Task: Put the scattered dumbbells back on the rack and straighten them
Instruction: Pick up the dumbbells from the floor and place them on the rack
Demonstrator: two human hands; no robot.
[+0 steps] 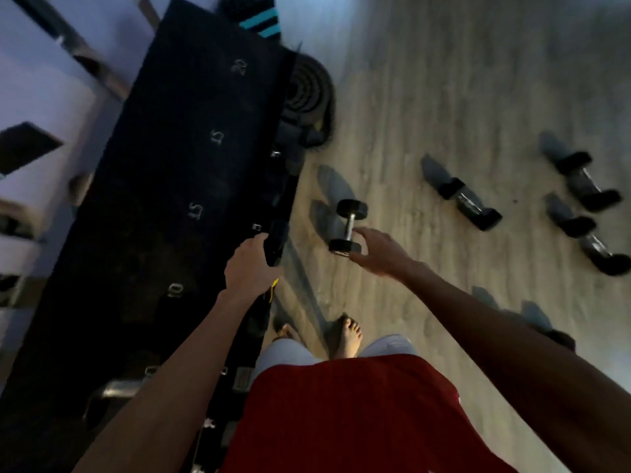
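Note:
A black dumbbell rack (pixel 164 186) with white weight numbers runs along the left. My left hand (pixel 251 268) grips the rack's front edge. A small black dumbbell (pixel 349 227) with a chrome handle lies on the wooden floor just right of the rack. My right hand (pixel 377 250) hovers at its near end with fingers spread, holding nothing. Three larger dumbbells lie farther right: one (pixel 469 203) in the middle, one (pixel 585 180) behind it and one (pixel 596 245) near the right edge. Another dumbbell (pixel 560 337) is partly hidden behind my right forearm.
A rolled dark mat (pixel 307 90) and a black item with teal stripes (pixel 259 22) lie beside the rack's far end. My bare feet (pixel 350 336) stand on the pale wooden floor (pixel 444 80) next to the rack. The image is dim and blurred.

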